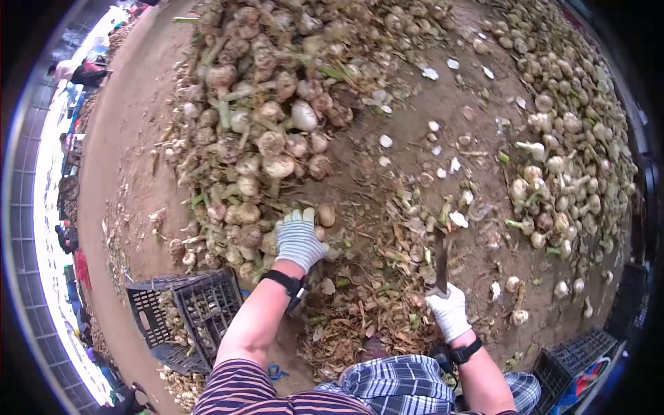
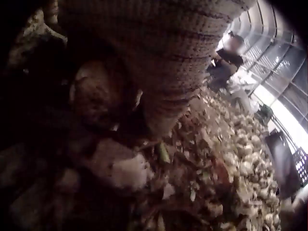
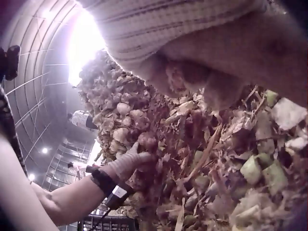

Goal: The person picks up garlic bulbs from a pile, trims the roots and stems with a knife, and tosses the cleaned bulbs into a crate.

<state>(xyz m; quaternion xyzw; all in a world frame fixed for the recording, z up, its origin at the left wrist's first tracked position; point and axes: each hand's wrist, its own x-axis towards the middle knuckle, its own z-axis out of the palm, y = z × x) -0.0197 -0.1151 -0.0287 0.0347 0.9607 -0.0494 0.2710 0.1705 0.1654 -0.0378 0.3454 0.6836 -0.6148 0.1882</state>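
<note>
My left hand (image 1: 299,240), in a striped white glove, reaches onto the near edge of a heap of garlic bulbs (image 1: 279,166), fingers spread forward and slightly bent. A round bulb (image 1: 326,214) lies just beside its fingers. Under the glove in the left wrist view is a bulb (image 2: 98,94), in deep shadow; firm contact cannot be made out. The right wrist view shows the left hand (image 3: 130,162) next to a reddish bulb (image 3: 147,142). My gloved right hand (image 1: 449,312) grips a knife, its dark blade (image 1: 441,261) pointing away from me above the littered ground.
Dry leaves and trimmings (image 1: 366,318) cover the ground between my hands. A second garlic heap (image 1: 567,159) lies at the right. Black crates stand at the lower left (image 1: 207,304) and lower right (image 1: 577,356). White scraps dot the soil ahead. A person (image 2: 228,57) is in the background.
</note>
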